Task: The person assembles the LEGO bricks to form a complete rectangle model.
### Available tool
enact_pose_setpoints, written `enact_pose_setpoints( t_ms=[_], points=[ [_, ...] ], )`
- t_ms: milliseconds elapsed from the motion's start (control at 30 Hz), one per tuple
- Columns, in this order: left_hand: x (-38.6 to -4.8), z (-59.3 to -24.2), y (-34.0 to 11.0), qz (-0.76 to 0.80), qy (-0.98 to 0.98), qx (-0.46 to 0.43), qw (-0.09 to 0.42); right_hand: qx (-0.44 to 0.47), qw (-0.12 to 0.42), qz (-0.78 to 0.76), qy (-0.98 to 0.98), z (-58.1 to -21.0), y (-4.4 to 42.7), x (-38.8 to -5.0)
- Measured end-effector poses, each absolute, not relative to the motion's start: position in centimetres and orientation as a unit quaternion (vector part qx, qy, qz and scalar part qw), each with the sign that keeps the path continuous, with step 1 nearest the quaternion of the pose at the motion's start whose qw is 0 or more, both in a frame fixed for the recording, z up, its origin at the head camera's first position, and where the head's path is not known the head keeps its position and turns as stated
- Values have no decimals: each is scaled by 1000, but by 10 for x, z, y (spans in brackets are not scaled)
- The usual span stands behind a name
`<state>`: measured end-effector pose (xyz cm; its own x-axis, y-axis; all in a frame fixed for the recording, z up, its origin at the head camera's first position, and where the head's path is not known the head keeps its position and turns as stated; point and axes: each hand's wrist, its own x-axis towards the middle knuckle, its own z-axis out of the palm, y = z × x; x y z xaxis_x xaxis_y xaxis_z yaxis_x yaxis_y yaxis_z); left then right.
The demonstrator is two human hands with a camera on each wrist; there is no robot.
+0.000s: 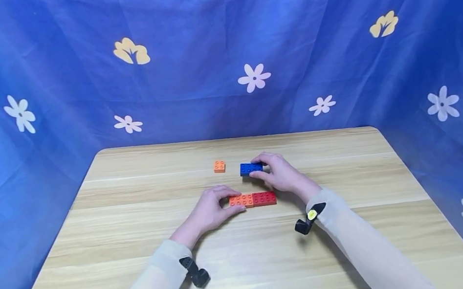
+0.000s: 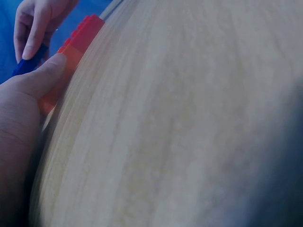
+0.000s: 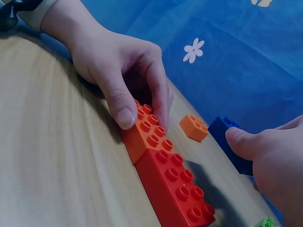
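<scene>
My left hand (image 1: pixel 209 210) pinches the left end of a long orange toy building brick (image 1: pixel 242 201) between thumb and fingers. End to end with it, a red brick (image 1: pixel 264 198) lies on the table to its right. Farther back, my right hand (image 1: pixel 279 171) grips a blue brick (image 1: pixel 249 168) by its right end. In the right wrist view that blue brick (image 3: pixel 226 142) looks raised off the tabletop, tilted, with the thumb on its near side. A small orange brick (image 1: pixel 219 167) sits left of the blue one, touched by neither hand.
Part of a green brick (image 3: pixel 266 222) shows at the lower edge of the right wrist view. The wooden table (image 1: pixel 113 220) ends at a blue flowered cloth (image 1: pixel 186 72) at the back and sides. Small black cameras (image 1: pixel 199 276) are strapped on both wrists.
</scene>
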<state>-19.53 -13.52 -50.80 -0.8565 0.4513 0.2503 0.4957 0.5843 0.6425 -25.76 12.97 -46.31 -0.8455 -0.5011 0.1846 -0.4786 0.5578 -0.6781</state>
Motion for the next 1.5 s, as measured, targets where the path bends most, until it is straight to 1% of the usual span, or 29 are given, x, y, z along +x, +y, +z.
enact_pose_setpoints(
  t_ms=[667,1500],
  points=[
    [-197,-507,-136,-371,-885,-279,33,-306,14,-377,874,-452,132,-223],
    [-194,-504,-135,-373,-888,-267,23,-330,30,-365,870,-471,132,-203]
  ],
)
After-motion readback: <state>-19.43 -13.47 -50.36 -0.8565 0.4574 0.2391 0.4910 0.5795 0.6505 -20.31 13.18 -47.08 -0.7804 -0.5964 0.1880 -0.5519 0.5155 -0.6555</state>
